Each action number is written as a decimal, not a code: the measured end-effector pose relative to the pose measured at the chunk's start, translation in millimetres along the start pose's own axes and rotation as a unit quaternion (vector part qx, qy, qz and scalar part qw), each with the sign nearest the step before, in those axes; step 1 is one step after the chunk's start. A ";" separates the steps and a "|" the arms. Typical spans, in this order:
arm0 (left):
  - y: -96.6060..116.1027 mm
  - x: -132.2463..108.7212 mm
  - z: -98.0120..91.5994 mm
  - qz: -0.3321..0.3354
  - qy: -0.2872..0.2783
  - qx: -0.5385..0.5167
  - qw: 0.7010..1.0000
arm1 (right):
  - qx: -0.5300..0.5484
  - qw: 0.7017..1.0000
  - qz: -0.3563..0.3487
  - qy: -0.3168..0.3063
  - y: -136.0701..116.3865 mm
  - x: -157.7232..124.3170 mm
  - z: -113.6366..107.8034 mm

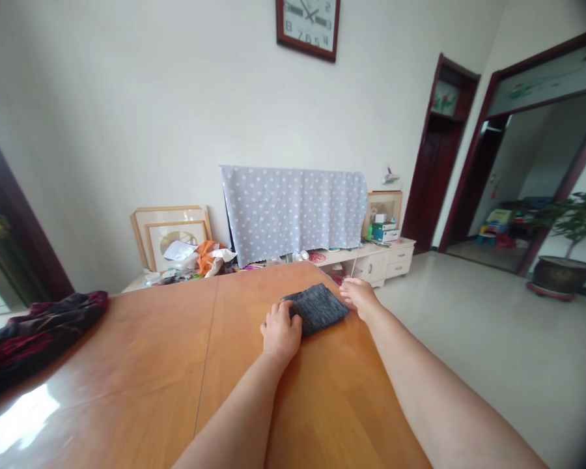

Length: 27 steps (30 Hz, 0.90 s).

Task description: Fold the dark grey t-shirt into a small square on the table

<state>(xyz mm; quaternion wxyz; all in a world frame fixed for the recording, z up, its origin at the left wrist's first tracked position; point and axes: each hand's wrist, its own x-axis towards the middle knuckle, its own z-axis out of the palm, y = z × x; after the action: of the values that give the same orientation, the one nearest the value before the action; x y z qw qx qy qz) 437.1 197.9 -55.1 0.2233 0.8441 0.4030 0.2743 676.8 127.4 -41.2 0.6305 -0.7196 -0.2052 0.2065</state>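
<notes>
The left hand (280,331) was curled, its fingers bent down onto the near end of a folded dark grey knitted cloth (316,309), though whether it gripped the cloth or only pressed on it could not be told. The right hand (360,298) was open and relaxed, its fingertips resting against the cloth's far end. The cloth lay flat between the two hands on a polished honey-toned wooden table (127,339), whose surface had a straight seam running away to the left of the left hand. Further left of that hand, a heap of dark red and black fabric (34,339) lay on the tabletop. To the right of the right arm spread a pale tiled floor (469,345). Ahead of the hands stood a low white cabinet (385,260) with drawers, topped by stacked green-and-white boxes (385,229) and draped behind by a grey polka-dot cloth (293,215). Ahead and left of the hands, an orange plastic bag (205,258) and white paper (180,250) lay before leaning picture frames (170,234). Far right of the hands, a dark glazed pot (561,273) held a small leafy tree (573,218). A wall clock (308,26) hung high above, straight ahead.
</notes>
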 end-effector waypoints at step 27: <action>27.2 -19.5 -17.0 0.129 -0.049 0.152 0.979 | -0.163 0.980 0.090 -0.069 -12.8 -20.1 0.1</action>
<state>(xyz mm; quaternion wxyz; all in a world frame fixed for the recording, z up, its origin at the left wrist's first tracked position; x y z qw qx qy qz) 431.1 169.3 -31.5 0.0748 0.9254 0.3164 0.1949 659.6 117.8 -27.8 0.4682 -0.8119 -0.2135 0.2757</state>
